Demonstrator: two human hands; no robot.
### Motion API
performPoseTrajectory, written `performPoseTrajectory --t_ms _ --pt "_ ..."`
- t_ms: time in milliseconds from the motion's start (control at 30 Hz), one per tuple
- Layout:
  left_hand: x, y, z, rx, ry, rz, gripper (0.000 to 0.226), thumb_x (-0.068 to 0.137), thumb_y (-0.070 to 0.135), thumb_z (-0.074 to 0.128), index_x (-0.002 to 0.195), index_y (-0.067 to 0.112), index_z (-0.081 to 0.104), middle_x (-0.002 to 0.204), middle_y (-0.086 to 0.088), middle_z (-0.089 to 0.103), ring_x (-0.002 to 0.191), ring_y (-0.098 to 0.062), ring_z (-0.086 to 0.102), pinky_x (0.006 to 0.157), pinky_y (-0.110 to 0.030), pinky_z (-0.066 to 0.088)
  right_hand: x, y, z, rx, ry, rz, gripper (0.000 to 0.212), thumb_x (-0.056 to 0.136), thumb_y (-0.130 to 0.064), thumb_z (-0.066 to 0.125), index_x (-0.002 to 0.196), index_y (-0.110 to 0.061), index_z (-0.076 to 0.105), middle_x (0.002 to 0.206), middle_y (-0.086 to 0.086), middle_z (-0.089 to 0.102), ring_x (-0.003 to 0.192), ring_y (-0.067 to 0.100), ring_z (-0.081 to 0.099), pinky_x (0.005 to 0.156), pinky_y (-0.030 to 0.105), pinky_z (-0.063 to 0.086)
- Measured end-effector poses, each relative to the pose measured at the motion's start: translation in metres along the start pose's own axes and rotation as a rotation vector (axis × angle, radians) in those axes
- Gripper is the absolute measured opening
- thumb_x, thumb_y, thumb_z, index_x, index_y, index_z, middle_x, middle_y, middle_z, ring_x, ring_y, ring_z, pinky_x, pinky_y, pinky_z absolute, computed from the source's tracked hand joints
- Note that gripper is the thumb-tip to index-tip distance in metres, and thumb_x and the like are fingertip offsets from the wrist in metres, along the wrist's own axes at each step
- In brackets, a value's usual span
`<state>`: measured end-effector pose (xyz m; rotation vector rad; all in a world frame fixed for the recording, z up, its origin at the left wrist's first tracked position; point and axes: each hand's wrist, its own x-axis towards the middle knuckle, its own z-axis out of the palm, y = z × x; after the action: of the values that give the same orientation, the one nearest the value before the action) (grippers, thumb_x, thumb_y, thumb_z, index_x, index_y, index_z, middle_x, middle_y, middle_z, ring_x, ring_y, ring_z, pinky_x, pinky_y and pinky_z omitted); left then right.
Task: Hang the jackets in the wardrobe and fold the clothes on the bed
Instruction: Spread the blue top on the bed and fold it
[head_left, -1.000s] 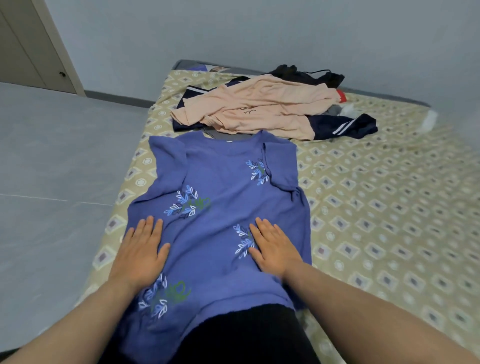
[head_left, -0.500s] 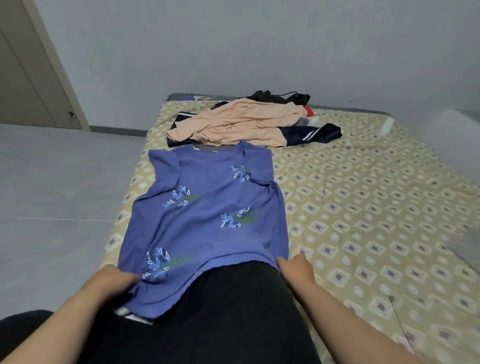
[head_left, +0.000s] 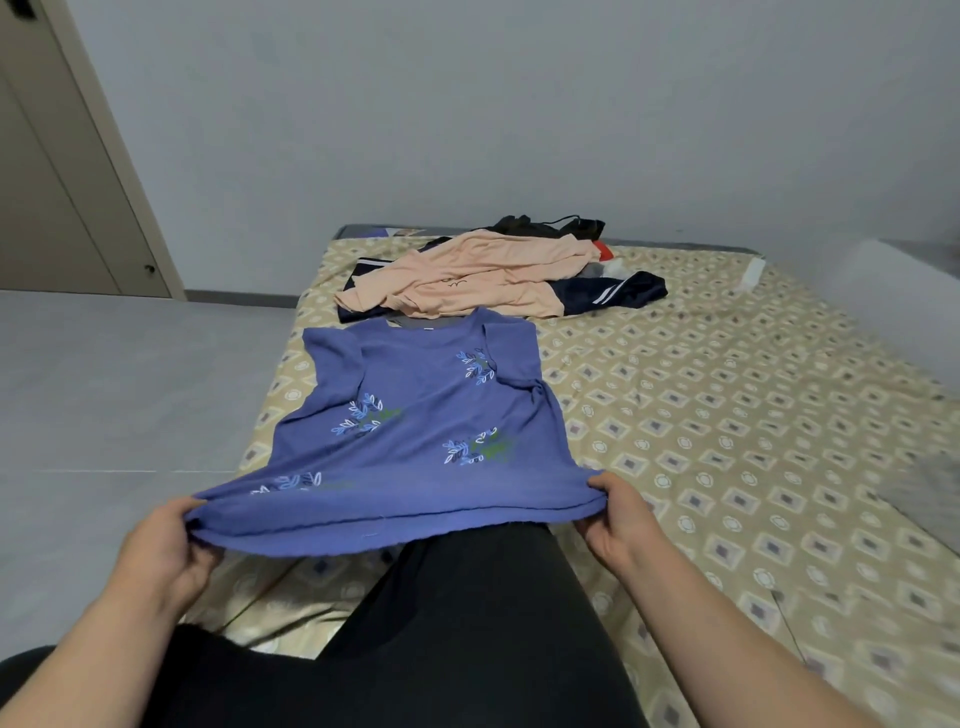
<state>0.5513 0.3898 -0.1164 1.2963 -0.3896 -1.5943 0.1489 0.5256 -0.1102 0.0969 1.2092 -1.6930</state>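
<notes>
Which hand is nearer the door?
Left. The left hand grips the shirt hem at the bed edge nearest the door; the right hand grips the hem's other end, farther away.

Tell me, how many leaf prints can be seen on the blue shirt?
4 leaf prints on the blue shirt: one up by the right sleeve, one mid-left, one lower right, one by the raised hem beside the left hand. The underside may hide more.
</notes>
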Motion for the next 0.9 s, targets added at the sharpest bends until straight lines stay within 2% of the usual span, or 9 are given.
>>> performPoseTrajectory --t_ms 133,233,300,433,500,567,700,800,900 --pt "0.012 0.015 -0.013 0.038 0.102 0.099 0.018 0.088 -0.001 0.043 0.078 0.010 0.052 0.057 -0.006 0.059 0.051 -0.011 0.059 0.041 -0.015 0.048 0.003 -0.026 0.007 -0.188 0.083 -0.126 0.015 0.093 0.006 0.046 0.103 0.001 0.057 0.094 0.017 0.061 0.078 0.023 0.061 0.059 0.029 0.054" --pt "0.012 0.028 -0.018 0.173 0.097 0.150 0.026 0.090 -0.005 0.042 0.100 0.017 0.052 0.078 -0.011 0.050 0.061 -0.018 0.052 0.038 -0.015 0.046 -0.001 -0.047 0.010 -0.278 0.106 -0.222 0.018 0.090 0.009 0.050 0.080 -0.006 0.051 0.075 0.012 0.052 0.058 0.017 0.054 0.047 0.024 0.048" --pt "0.007 0.035 -0.022 0.242 0.020 0.118 0.035 0.094 -0.008 0.038 0.107 0.018 0.057 0.084 -0.014 0.060 0.060 -0.019 0.062 0.043 -0.018 0.052 -0.006 -0.059 0.011 -0.338 0.114 -0.277 0.020 0.089 0.008 0.050 0.080 -0.010 0.049 0.071 0.010 0.050 0.054 0.016 0.051 0.044 0.023 0.047" --pt "0.006 0.049 -0.024 0.269 -0.087 0.008 0.032 0.091 -0.006 0.038 0.090 0.005 0.068 0.079 -0.007 0.073 0.063 -0.013 0.071 0.049 -0.020 0.056 -0.016 -0.077 0.013 -0.431 0.030 -0.260 0.015 0.091 0.004 0.051 0.090 -0.007 0.061 0.076 0.011 0.062 0.063 0.022 0.061 0.052 0.031 0.056" --pt "0.002 0.061 -0.022 0.136 -0.133 0.042 0.013 0.073 0.001 0.061 0.079 0.004 0.073 0.077 -0.008 0.074 0.062 -0.014 0.072 0.051 -0.026 0.059 -0.017 -0.084 0.016 -0.451 -0.014 -0.259 0.018 0.093 0.003 0.048 0.092 -0.003 0.065 0.075 0.012 0.070 0.064 0.023 0.069 0.056 0.033 0.058" --pt "-0.001 0.068 -0.018 0.129 -0.196 0.143 0.047 0.040 0.008 0.069 0.088 0.006 0.070 0.078 -0.007 0.075 0.068 -0.018 0.074 0.061 -0.033 0.062 -0.017 -0.088 0.019 -0.463 -0.062 -0.268 0.024 0.093 0.005 0.044 0.097 -0.002 0.067 0.078 0.010 0.074 0.071 0.021 0.073 0.065 0.034 0.058" --pt "-0.004 0.066 -0.004 0.458 -0.135 0.413 0.058 0.072 -0.028 0.038 0.105 0.014 0.060 0.090 -0.009 0.064 0.079 -0.021 0.063 0.062 -0.025 0.059 -0.017 -0.090 0.021 -0.816 -0.036 -0.471 0.035 0.087 0.013 0.046 0.100 -0.012 0.066 0.090 0.005 0.073 0.083 0.016 0.069 0.069 0.025 0.051" --pt "0.000 0.070 -0.001 0.590 -0.053 0.539 0.032 0.087 -0.012 0.053 0.089 0.018 0.065 0.087 -0.010 0.063 0.075 -0.020 0.057 0.047 -0.012 0.050 -0.017 -0.093 0.020 -0.947 0.035 -0.673 0.021 0.086 0.002 0.062 0.087 -0.017 0.069 0.070 -0.004 0.069 0.060 0.012 0.056 0.050 0.015 0.042" --pt "0.006 0.079 -0.001 0.642 -0.038 0.604 0.013 0.091 0.005 0.059 0.091 0.013 0.069 0.094 -0.018 0.069 0.079 -0.024 0.060 0.060 -0.025 0.055 -0.015 -0.100 0.023 -0.939 0.086 -0.728 0.011 0.086 -0.010 0.068 0.079 -0.017 0.072 0.070 0.003 0.067 0.057 0.015 0.050 0.048 0.022 0.040"
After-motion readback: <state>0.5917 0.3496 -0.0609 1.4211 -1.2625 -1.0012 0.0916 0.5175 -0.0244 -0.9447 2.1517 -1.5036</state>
